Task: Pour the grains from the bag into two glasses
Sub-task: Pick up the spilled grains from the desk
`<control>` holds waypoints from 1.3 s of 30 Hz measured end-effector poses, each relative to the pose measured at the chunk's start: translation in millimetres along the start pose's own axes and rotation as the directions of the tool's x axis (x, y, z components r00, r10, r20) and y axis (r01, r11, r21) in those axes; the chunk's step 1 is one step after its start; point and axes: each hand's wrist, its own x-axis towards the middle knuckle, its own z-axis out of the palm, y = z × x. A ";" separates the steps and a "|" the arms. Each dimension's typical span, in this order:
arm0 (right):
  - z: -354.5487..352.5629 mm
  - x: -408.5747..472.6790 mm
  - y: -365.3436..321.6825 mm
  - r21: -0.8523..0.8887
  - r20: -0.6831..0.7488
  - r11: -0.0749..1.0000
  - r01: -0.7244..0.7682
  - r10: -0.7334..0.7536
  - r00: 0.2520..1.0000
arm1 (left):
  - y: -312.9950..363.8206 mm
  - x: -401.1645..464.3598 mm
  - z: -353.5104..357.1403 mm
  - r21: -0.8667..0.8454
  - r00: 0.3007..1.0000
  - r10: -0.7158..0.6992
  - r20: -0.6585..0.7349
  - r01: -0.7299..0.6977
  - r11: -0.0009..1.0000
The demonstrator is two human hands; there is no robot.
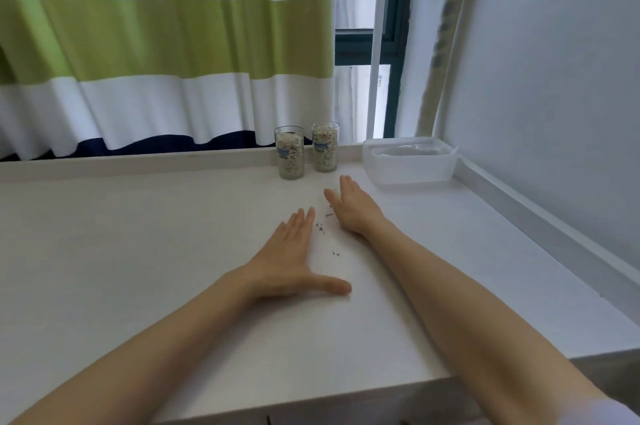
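Two clear glasses stand side by side at the back of the white table, the left glass and the right glass, both holding pale grains nearly to the rim. My left hand lies flat on the table, palm down, fingers together and thumb spread. My right hand rests on its edge nearer the glasses, fingers straight. Neither hand holds anything. A few dark spilled grains lie between the hands. No bag can be made out clearly.
A translucent white plastic container sits at the back right corner with something clear inside. A raised ledge runs along the back and right side of the table. A striped curtain and a window are behind.
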 end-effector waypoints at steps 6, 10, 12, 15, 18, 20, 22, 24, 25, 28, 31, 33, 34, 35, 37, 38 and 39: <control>-5.8 -5.1 -3.5 -0.011 0.163 0.983 0.181 -0.177 0.971 | 5.0 29.1 5.4 0.205 0.995 -0.062 -0.082 0.078 0.976; -13.4 -35.9 5.1 0.187 0.130 0.956 0.227 -0.254 0.959 | 5.8 62.7 -1.2 0.161 0.988 -0.090 -0.125 0.110 0.981; -21.6 -52.8 10.2 0.300 0.131 0.936 0.184 -0.231 0.964 | 6.9 74.3 -4.0 0.141 0.991 -0.074 -0.113 0.089 0.986; -43.5 -72.0 22.7 0.403 -0.017 0.903 0.151 -0.158 0.987 | 17.1 82.8 -4.0 0.124 0.995 -0.029 -0.097 0.041 0.991; -66.6 -80.7 51.8 0.197 -0.189 0.980 0.039 -0.001 0.982 | 27.5 80.6 1.4 0.130 0.998 0.010 -0.069 -0.001 0.992; -71.6 -80.7 78.6 0.000 -0.133 0.982 -0.189 0.187 0.973 | 29.6 79.0 6.6 0.143 0.996 0.049 -0.072 -0.039 0.989; -62.6 -82.1 92.4 -0.167 -0.053 0.935 -0.313 0.309 0.950 | 32.0 75.7 12.2 0.136 0.996 0.068 -0.059 -0.059 0.989; -48.2 -80.4 85.2 -0.220 -0.004 0.948 -0.231 0.236 0.972 | 36.1 69.9 15.4 0.150 0.997 0.071 -0.034 -0.065 0.987; -41.8 -77.8 75.8 -0.187 0.033 0.971 -0.147 0.156 0.987 | 39.2 63.7 14.5 0.159 0.994 0.107 -0.018 -0.103 0.982; -32.5 -73.7 41.4 0.155 0.187 0.988 0.028 -0.057 0.981 | 41.1 49.1 14.6 -0.068 0.983 0.174 -0.064 -0.179 0.982; -34.1 -72.9 27.8 0.610 0.159 0.791 -0.043 -0.068 0.985 | 42.3 21.6 18.2 -0.046 0.961 0.275 -0.021 -0.275 0.960; -40.8 -73.5 26.6 0.663 0.052 0.747 -0.035 0.001 0.999 | 45.6 2.1 27.0 0.114 0.955 0.293 0.047 -0.296 0.948; -45.0 -74.1 27.3 0.648 0.005 0.762 -0.019 0.020 1.000 | 50.4 -6.8 32.4 0.209 0.952 0.300 0.062 -0.306 0.929; -48.9 -74.4 28.5 0.632 -0.034 0.775 -0.004 0.033 0.999 | 57.4 -12.9 38.0 0.281 0.950 0.302 0.075 -0.311 0.908; -54.7 -72.9 30.8 0.620 -0.072 0.784 0.014 0.040 0.997 | 70.0 -11.6 47.8 0.349 0.960 0.269 0.075 -0.278 0.895; -56.1 -71.0 32.7 0.614 -0.080 0.789 0.016 0.042 0.996 | 74.8 -5.6 49.9 0.364 0.969 0.241 0.057 -0.244 0.899; -57.1 -69.5 34.4 0.603 -0.086 0.798 0.020 0.040 0.996 | 77.4 2.7 50.0 0.383 0.977 0.211 0.033 -0.207 0.900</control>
